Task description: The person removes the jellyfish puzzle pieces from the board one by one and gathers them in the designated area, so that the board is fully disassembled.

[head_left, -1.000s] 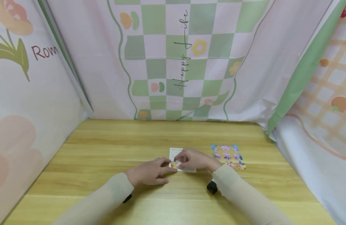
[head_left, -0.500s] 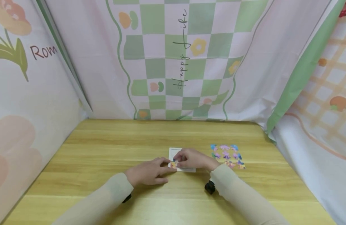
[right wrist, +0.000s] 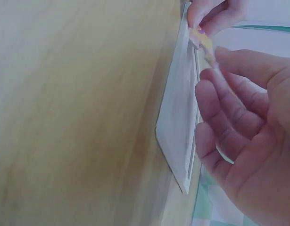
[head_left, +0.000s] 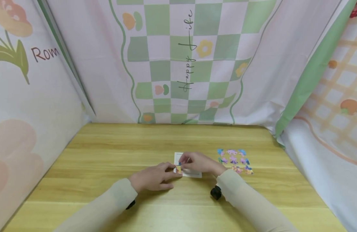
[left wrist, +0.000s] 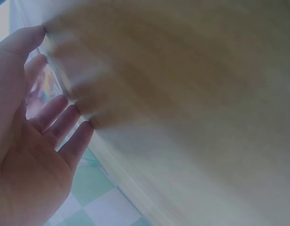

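Observation:
A white rectangular puzzle frame (head_left: 193, 175) lies flat on the table, partly covered by my hands. Colourful jigsaw pieces (head_left: 178, 169) sit in its near left corner, yellow and orange with a bit of blue. My left hand (head_left: 153, 178) rests beside that corner, fingers extended and fingertips at the frame's left edge. Over the frame, my right hand (head_left: 200, 163) pinches a jigsaw piece with thumb and index finger. In the right wrist view, a yellow and purple piece (right wrist: 204, 43) shows at those fingertips, its other end near the left hand's fingers.
To the right of the frame, several loose jigsaw pieces (head_left: 233, 160) in purple, blue and yellow lie in rows on the wooden table (head_left: 114, 145). Patterned curtains (head_left: 159, 71) close off the back and both sides.
My right hand's fingertips have shifted slightly left and away from me over the frame's corner, baring more of the yellow piece. The left hand has stayed in place.

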A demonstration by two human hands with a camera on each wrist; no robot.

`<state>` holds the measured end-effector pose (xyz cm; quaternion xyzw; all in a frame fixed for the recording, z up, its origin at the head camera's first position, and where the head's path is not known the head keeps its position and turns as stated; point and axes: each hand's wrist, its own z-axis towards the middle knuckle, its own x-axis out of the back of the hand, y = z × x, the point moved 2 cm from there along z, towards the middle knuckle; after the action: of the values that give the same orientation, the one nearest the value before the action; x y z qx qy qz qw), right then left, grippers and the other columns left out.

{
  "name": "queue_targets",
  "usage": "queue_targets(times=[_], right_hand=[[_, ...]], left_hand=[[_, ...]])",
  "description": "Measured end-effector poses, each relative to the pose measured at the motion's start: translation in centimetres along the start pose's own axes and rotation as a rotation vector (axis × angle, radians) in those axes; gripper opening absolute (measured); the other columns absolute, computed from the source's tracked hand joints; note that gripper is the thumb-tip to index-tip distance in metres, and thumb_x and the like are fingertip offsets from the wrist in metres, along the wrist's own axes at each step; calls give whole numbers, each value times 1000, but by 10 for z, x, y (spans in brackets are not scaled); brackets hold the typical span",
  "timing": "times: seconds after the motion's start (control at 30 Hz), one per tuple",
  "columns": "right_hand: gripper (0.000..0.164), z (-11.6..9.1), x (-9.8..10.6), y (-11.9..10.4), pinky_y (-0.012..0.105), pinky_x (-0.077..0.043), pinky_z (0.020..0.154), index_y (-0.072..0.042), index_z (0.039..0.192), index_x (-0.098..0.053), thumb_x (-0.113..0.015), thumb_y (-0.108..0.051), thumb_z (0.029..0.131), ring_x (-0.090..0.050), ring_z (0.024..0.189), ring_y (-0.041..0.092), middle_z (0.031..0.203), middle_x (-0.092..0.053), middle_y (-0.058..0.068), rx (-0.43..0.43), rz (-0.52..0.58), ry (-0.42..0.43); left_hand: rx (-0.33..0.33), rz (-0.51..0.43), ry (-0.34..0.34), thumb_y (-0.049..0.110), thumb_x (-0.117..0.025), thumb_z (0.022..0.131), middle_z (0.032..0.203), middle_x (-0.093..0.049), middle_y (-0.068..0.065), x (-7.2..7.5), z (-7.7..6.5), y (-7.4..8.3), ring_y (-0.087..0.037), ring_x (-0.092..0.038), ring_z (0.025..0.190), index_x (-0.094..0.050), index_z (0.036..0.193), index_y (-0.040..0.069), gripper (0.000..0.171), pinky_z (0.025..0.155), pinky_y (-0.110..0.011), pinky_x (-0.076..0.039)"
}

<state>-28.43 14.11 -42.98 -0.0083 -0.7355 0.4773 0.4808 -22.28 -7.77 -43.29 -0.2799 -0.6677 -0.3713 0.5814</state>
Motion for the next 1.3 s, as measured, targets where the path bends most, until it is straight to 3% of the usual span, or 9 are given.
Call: queue_targets(times=[0.17, 0.5, 0.93, 1.3], right_hand=[[5, 3, 0, -1, 32, -55, 75, -12, 103, -64, -66, -11, 98, -67, 86, 16, 92, -70, -3, 21, 50, 3], [11, -10, 11, 5, 33, -55, 78, -10, 110, -65, -63, -12, 100, -68, 86, 16, 92, -72, -4, 35, 28, 0], [13, -53, 41, 30, 30, -52, 70, -8, 111, -66, -58, -14, 103, -60, 82, 16, 92, -65, 0, 16, -46, 43], [24, -92, 65, 54, 28, -54, 75, -7, 112, -68, -66, -26, 99, -63, 87, 16, 94, -66, -3, -91, -70, 118]], left_hand=[[6, 4, -10, 40, -55, 104, 151, -41, -12, -1, 0, 0, -26, -48, 130, -44, 153, 28, 52, 104, -42, -46], [8, 8, -19, 39, -55, 104, 152, -40, -11, -3, 2, -1, -25, -46, 132, -44, 154, 29, 52, 105, -42, -45], [28, 11, -31, 41, -54, 104, 153, -39, -12, -3, 1, -1, -25, -44, 134, -44, 154, 30, 52, 108, -40, -43], [4, 9, -15, 40, -53, 104, 152, -40, -13, -3, 0, -1, -25, -44, 134, -45, 153, 28, 51, 108, -39, -42]])
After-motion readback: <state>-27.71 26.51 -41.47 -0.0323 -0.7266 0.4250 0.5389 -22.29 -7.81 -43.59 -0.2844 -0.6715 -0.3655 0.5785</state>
